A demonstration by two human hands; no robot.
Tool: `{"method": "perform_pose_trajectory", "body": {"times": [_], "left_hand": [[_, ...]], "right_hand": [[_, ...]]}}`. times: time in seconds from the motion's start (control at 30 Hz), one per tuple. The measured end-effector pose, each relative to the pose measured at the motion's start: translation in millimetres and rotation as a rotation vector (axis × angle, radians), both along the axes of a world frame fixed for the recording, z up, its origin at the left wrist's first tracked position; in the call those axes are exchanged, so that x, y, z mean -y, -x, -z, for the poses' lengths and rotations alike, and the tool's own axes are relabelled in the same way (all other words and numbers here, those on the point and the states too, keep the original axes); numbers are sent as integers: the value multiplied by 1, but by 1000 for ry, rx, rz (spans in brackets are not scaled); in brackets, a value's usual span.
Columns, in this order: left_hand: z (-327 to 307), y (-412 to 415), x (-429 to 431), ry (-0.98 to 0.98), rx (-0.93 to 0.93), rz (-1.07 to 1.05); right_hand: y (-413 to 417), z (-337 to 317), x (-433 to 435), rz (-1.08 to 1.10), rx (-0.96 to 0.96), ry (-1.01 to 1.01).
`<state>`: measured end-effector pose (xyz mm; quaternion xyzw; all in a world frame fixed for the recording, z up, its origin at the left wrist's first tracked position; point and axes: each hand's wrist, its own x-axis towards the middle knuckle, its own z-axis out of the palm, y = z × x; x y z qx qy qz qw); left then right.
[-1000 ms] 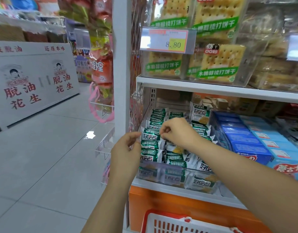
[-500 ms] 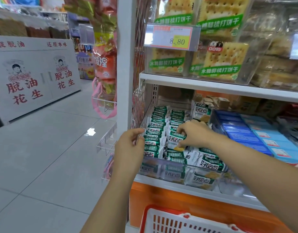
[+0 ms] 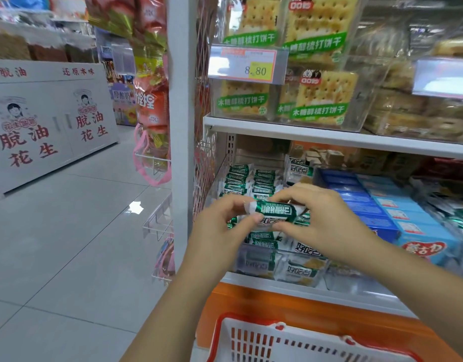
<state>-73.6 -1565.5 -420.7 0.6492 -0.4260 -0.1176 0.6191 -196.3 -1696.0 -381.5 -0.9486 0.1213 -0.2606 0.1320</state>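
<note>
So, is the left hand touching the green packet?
Touching. The head view shows the left hand pinching the packet by one end, while the right hand holds the other end.

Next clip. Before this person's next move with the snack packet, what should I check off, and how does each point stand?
1. Two-handed hold: ok. The left hand pinches one end of the green packet, the right hand grips the other.
2. Packet raised above the clear bin: ok.
3. Drop spot: ok, the basket sits below the hands.
4. Room inside it: cannot tell, interior out of view.
5. Wrapper intact: cannot tell, its ends are covered.
</note>
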Motion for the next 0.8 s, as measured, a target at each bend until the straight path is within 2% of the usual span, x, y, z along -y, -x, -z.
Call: {"method": "perform_pose_trajectory", "body": {"times": [0.03, 0.13, 0.17, 0.27, 0.4, 0.53, 0.67, 0.8], "left_hand": [[-1, 2, -2, 22, -49, 16], [-3, 5, -7, 73, -167, 22], [-4, 5, -8, 78, -192, 19], [-3, 5, -9, 85, -224, 30], [-4, 9, -9, 130, -277, 50], [-5, 12, -6, 129, -249, -40], [-4, 15, -4, 66, -331, -79], [1, 15, -2, 20, -487, -58]], "right_hand": [[6, 1, -2, 8, 36, -97], [21, -1, -7, -29, 158, -609], [25, 0, -6, -51, 206, -702], [33, -1, -11, -53, 285, -787], [37, 2, -14, -37, 309, -791], [30, 8, -15, -34, 332, -975], [27, 11, -14, 11, 202, -1034], [26, 13, -16, -43, 27, -1183]]}}
